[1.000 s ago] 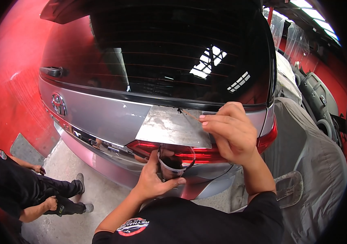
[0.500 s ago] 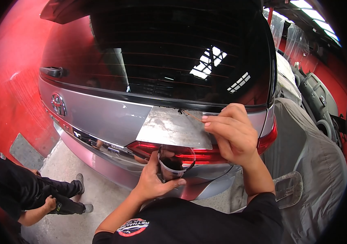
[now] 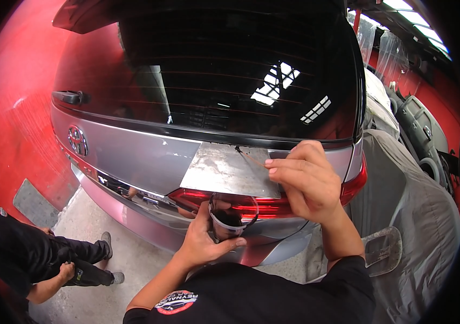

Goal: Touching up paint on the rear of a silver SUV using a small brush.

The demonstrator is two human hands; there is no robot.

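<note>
You appear to be at the application step, working a dark substance with a thin stick [image 3: 252,158] along the upper edge of a metal-looking sheet [image 3: 219,168] on the silver tailgate [image 3: 133,147]. The sheet sits just below the rear window [image 3: 203,81] and above the red taillight [image 3: 273,207]; whether it is fixed or merely laid there cannot be determined. The dark smear [image 3: 238,149] lies at the stick's tip, close under the window's lower trim. In my judgement, the next move calls for short, light strokes from a steady wrist, with the tip held off the trim and glass. Your right hand [image 3: 314,186] is nearly closed in a fingertip pinch on the stick's rear end, its wrist raised over the taillight. Your left hand [image 3: 202,241] is curled around a clear plastic cup [image 3: 227,232], spread no wider than the cup's body, and holds it before the taillight, below the sheet. Dark contents [image 3: 229,218] are visible in the cup; their consistency cannot be confirmed.
</note>
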